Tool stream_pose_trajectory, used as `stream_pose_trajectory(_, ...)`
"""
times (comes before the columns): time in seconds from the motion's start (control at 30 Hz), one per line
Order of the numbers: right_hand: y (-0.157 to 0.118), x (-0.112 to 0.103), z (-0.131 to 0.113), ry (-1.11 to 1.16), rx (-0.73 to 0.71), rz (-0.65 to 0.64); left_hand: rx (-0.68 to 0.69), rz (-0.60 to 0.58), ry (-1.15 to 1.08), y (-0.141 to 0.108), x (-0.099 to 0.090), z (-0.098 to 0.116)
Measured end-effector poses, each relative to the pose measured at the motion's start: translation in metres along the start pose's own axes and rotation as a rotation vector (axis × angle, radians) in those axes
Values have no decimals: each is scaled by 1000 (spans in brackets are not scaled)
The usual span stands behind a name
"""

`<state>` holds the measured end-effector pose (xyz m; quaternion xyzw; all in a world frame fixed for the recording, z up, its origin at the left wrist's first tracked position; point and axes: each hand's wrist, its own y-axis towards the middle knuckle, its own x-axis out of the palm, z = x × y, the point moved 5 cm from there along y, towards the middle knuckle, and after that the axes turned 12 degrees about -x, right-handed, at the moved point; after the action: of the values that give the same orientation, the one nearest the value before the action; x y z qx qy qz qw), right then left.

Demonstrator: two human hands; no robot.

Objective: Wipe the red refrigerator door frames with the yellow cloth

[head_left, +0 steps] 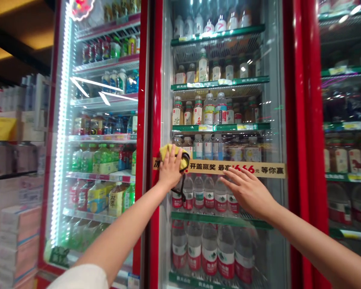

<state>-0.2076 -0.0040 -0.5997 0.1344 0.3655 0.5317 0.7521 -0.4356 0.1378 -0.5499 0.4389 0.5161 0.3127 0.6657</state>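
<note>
My left hand [169, 167] presses a yellow cloth [166, 150] with dark edging against the glass door of a red-framed drinks fridge. A dark strip [183, 188] of it hangs below my fingers. The cloth lies over the left end of a tan banner [210, 166] printed with characters, hiding part of the lettering. My right hand [249, 190] is open, fingers spread, in front of the door by the banner's right half; whether it touches the glass I cannot tell. Nothing is in it. Behind the glass, water bottles [209, 245] with red and white labels fill the lower shelves.
To the left stands another lit fridge [102, 160] with drinks on several shelves. A third fridge [349, 156] is at the right, beyond a red frame [314, 120]. Stacked boxes [19, 237] stand at the far left.
</note>
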Motion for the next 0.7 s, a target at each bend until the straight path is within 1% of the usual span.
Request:
stream_pose_trajectory(0.07,-4,-4,13,-30,22,7,-197,105,-35,27,-14,-5)
stream_pose_trajectory(0.13,-6,-7,25,-58,64,17,-250,170,-40,43,-22,6)
stream_pose_trajectory(0.17,-7,-8,30,-67,86,25,-225,181,-38,44,-22,14)
stream_pose_trajectory(0.2,-8,-8,33,-73,103,33,-169,169,-28,38,-20,22)
stream_pose_trajectory(0.23,-10,-8,36,-75,115,39,-81,136,-13,29,-16,29)
stream_pose_trajectory(0.33,-19,-7,38,-70,113,42,234,-58,65,-7,0,43)
stream_pose_trajectory(0.37,-22,-8,39,-70,105,37,273,-90,79,-12,1,46)
stream_pose_trajectory(0.4,-25,-8,40,-72,101,31,254,-87,76,-11,-1,49)
stream_pose_trajectory(0.43,-27,-9,41,-77,103,26,187,-56,57,-4,-6,54)
stream_pose_trajectory(0.47,-28,-11,44,-83,114,22,91,-12,23,7,-13,62)
stream_pose_trajectory(0.5,-28,-13,47,-89,133,20,6,26,-18,19,-19,73)
stream_pose_trajectory(0.53,-28,-14,51,-92,157,19,-49,48,-52,29,-24,86)
stream_pose_trajectory(0.57,-29,-16,54,-92,179,17,-56,60,-74,36,-27,102)
stream_pose_trajectory(0.6,-30,-17,57,-89,195,11,-29,56,-86,40,-27,117)
stream_pose_trajectory(0.67,-36,-18,63,-83,210,-14,92,22,-82,35,-22,136)
stream_pose_trajectory(0.7,-41,-18,66,-84,214,-31,177,-5,-67,28,-18,140)
